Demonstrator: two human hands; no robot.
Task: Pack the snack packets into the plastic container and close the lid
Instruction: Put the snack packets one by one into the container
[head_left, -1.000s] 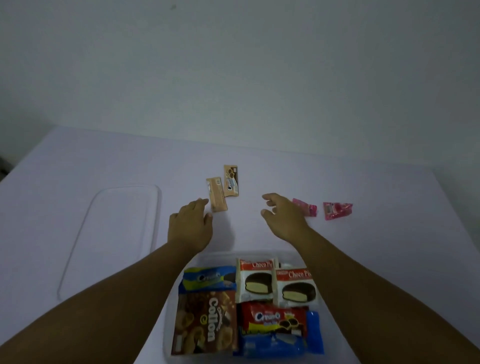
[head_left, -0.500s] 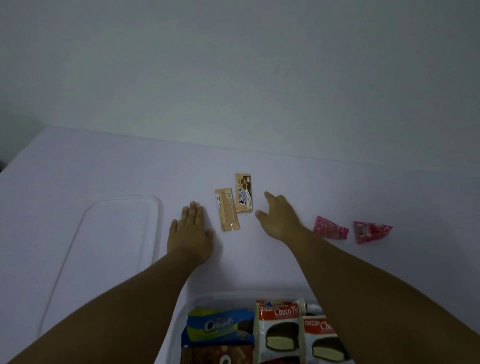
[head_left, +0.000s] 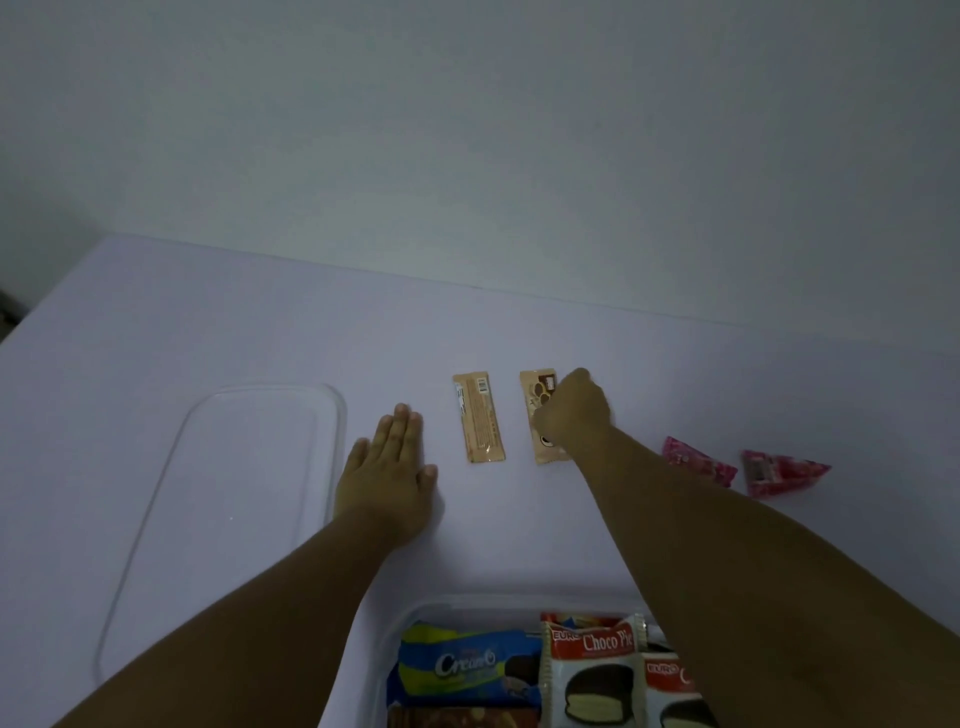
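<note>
Right hand (head_left: 574, 413) is down on the right-hand tan snack packet with the brown cookie print (head_left: 540, 415), fingers curled over its right half and covering it; whether it truly grips the wrapper or merely presses on it, I cannot tell. Left hand (head_left: 387, 478) lies flat on the pale lilac worktop (head_left: 208, 322), fingers straight and together, holding nothing. Between the two hands sits the second tan snack packet, back side up with a barcode (head_left: 478, 417), just right of the left fingertips and apart from them. The clear plastic lid (head_left: 218, 499) lies flat to the left of that hand. Two pink candy packets (head_left: 698, 461) rest beyond the right forearm. At the near edge, the clear plastic container (head_left: 395, 623) holds a blue Cream-O pack (head_left: 462, 665) and white Choco Pie packs (head_left: 592, 670).
</note>
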